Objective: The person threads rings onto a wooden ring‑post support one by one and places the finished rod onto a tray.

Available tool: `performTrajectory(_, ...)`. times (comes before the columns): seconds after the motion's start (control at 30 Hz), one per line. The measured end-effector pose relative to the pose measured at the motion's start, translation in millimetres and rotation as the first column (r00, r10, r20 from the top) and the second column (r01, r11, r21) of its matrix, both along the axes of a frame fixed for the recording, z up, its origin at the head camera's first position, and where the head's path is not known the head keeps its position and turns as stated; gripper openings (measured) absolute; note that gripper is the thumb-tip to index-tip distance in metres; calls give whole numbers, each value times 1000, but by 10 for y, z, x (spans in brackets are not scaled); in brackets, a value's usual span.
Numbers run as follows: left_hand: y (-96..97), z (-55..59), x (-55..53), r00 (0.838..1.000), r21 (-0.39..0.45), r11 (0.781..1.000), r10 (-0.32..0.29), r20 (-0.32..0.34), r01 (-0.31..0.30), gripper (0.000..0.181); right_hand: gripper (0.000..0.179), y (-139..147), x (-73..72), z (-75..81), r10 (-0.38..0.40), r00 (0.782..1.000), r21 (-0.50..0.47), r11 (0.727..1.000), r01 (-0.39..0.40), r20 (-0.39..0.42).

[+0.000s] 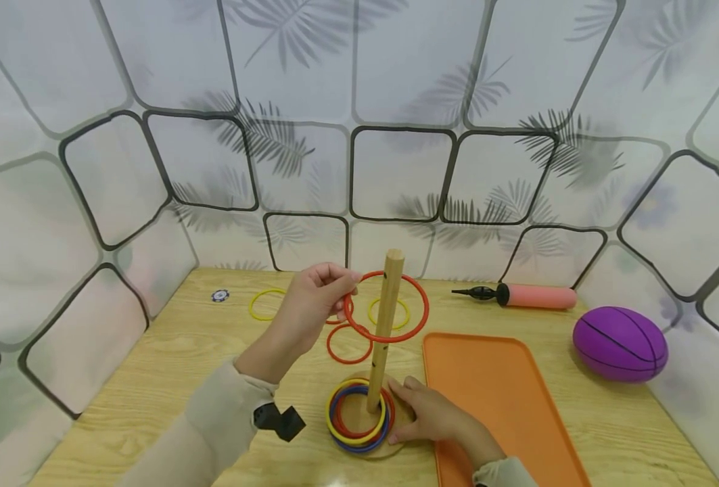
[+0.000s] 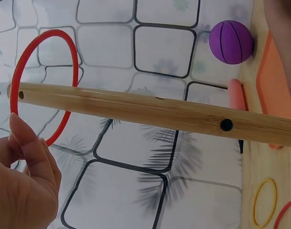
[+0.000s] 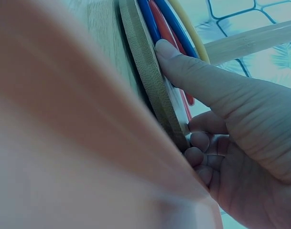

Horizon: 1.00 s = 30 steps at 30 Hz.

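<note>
Though it looks light, thin and stiff, the red ring sits pinched at its rim by the left hand around the wooden peg, while the right hand presses straight fingers on the base.

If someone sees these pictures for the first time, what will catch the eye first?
Probably the red ring that the left hand pinches around the top of the wooden peg at the table's centre. Next, the right hand steadying the round base with its stacked rings, and the purple ball far right.
</note>
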<state>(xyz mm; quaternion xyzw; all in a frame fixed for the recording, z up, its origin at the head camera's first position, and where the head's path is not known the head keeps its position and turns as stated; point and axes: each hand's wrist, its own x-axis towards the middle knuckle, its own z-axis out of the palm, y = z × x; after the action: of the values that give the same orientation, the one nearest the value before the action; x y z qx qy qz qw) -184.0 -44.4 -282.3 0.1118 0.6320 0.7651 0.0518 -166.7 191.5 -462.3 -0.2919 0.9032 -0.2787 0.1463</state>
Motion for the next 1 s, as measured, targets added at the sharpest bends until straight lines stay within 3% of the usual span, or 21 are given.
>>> performTrajectory(0.4, -164, -535, -53, 998, -76, 997, -14, 56, 18, 11, 98, 7, -23, 5, 3, 1000, 18, 1000, -2, -25)
performTrajectory(0.6, -190, -850, -23, 993, -111, 993, -34, 111, 47, 11, 92, 0, -23, 5, 5, 1000, 11, 1000, -5, -10)
performTrajectory(0.83, -182, -1199, 9, 988, -155, 986, -42, 150, 66, 15, 90, 2, -16, -17, 15, 997, 15, 1000, -14, -73)
performTrajectory(1.0, -180, -1442, 0, 989, -210, 976, -26, 149, 57, 17, 65, 7, -27, -44, 10, 997, 5, 1000, -10, -72)
